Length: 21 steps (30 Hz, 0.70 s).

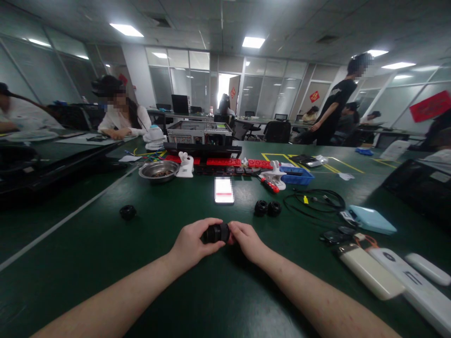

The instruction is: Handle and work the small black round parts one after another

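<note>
Between my two hands is a black ribbed cylinder that looks like a camera lens, lying sideways just above the green table. My left hand is closed around its left part, thumb on the near side and fingers over the far side. At the cylinder's right end, the fingers of my right hand are pinched together against the rim; its fingertips are partly hidden. Beyond my right hand stand two round black ribbed pieces, side by side. Another small black round piece rests off to the left.
A lit phone lies ahead of my hands. Behind it are a metal bowl, a red-handled screwdriver and a blue tray. Rightward lie a coiled black cable, glasses and a cream power bank. Several people work farther back.
</note>
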Motion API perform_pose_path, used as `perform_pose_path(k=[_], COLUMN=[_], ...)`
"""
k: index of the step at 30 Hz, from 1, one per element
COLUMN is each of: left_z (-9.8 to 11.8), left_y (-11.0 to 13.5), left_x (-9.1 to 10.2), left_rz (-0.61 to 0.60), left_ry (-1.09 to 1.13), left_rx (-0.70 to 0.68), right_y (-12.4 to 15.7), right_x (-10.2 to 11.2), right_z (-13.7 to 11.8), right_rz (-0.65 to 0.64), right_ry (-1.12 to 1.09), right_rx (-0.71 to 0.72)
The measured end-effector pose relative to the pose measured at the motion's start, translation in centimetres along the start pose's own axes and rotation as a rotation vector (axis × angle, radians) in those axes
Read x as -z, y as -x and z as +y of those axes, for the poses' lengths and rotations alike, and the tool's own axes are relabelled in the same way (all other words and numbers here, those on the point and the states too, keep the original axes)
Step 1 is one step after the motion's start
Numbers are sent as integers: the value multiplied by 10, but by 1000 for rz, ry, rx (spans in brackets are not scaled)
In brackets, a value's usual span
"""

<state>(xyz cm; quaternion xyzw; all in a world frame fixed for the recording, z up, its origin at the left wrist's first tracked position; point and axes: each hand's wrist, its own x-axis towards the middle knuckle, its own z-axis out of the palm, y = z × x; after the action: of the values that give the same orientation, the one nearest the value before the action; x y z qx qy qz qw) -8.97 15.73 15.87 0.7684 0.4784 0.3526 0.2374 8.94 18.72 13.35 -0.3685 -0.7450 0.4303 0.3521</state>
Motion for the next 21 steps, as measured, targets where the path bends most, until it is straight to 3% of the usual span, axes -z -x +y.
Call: perform_pose_path(k=[2, 5, 10, 13, 17, 21], left_z=[-2, -6, -10, -8, -6, -4], left_y=[0, -2, -9, -11, -10, -6], left_x=[0, -2, -9, -13, -9, -2], left_rz=[-9, -12, -138, -171, -38, 55], left_ry=[-6, 111, 624, 790, 723, 309], left_rx=[-11, 86, 345, 504, 397, 197], right_y=[-1, 0, 4, 7, 5, -3], right_x=[-1, -1, 5, 7, 5, 1], right_z=[-1, -5, -15, -17, -12, -2], right_rz=[-14, 17, 36, 18, 27, 28], right_ry=[8, 71, 238, 336, 230, -106], right_rx=[-17, -5, 98, 163, 115, -30])
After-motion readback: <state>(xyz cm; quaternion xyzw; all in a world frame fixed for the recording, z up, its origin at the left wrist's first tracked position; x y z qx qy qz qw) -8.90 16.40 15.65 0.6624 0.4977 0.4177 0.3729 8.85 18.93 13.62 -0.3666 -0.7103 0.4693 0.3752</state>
